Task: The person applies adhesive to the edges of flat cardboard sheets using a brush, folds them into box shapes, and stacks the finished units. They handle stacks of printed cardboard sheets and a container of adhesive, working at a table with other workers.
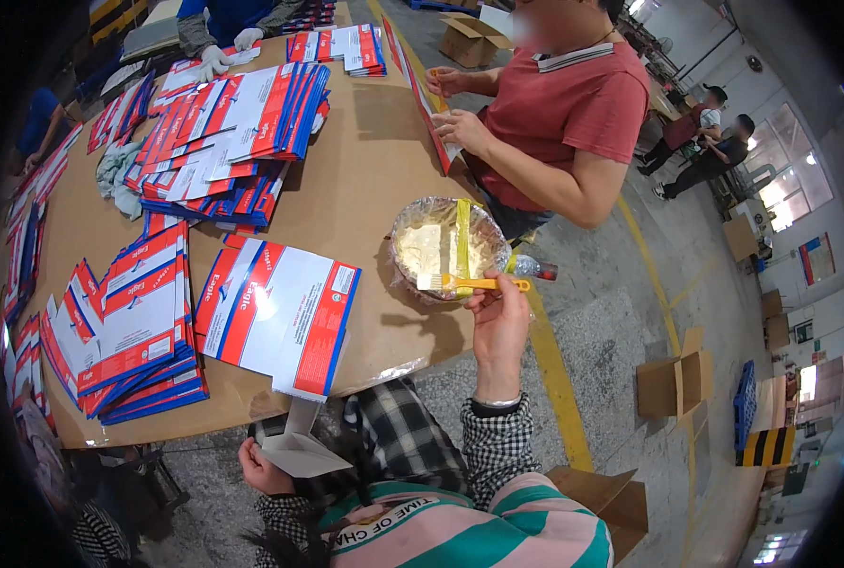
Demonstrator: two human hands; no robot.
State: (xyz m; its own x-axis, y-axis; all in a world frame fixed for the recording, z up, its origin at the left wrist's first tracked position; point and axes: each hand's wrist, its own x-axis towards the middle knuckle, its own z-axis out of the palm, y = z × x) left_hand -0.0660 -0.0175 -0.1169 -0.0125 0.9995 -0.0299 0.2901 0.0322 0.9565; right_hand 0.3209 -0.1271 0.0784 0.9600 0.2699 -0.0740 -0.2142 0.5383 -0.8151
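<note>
My right hand (pixel 500 331) grips a small brush with a yellow handle (pixel 488 283). The brush's pale bristles lie over the near side of a plastic-lined bowl (pixel 405 220). Cream-coloured paste (pixel 422 248) fills part of that bowl, and a yellow strip (pixel 462 232) crosses it. Below the table edge my left hand (pixel 268 469) is closed on a folded white cardboard flap (pixel 306 454). Just above it, a flat red, white and blue carton (pixel 284 312) lies at the table's edge; whether the flap is joined to it I cannot tell.
Stacks of flat cartons (pixel 142 322) cover the table's left, with a taller pile (pixel 228 123) behind. A bottle (pixel 533 268) stands beside the bowl. Across the table a person in a red shirt (pixel 564 104) holds a carton; gloved hands (pixel 213 62) work further back. Open boxes (pixel 673 383) stand on the floor.
</note>
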